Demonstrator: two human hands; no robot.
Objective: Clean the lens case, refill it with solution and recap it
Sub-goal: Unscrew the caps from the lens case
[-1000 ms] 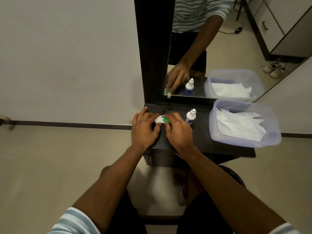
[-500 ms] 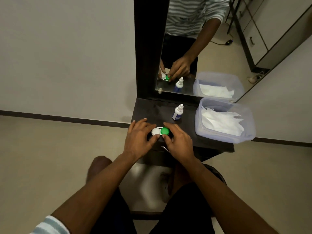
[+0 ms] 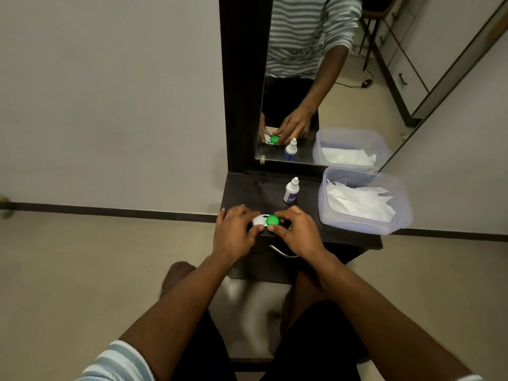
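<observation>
Lens case (image 3: 266,220) now nearer surface (image 3: 308,215) front edge; left hand (image 3: 233,233) and right hand (image 3: 298,232) pinch its ends, both caps on; uncapping likely next.

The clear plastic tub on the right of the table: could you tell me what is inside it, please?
Crumpled white tissues lie inside the plastic tub, covering most of its floor. Whether anything sits beneath them cannot be seen, as the paper hides it.

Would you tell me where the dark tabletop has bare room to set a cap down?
Bare tabletop lies behind the lens case, left of the solution bottle. The front edge is crowded by the left hand and right hand; the plastic tub fills the right.
</observation>
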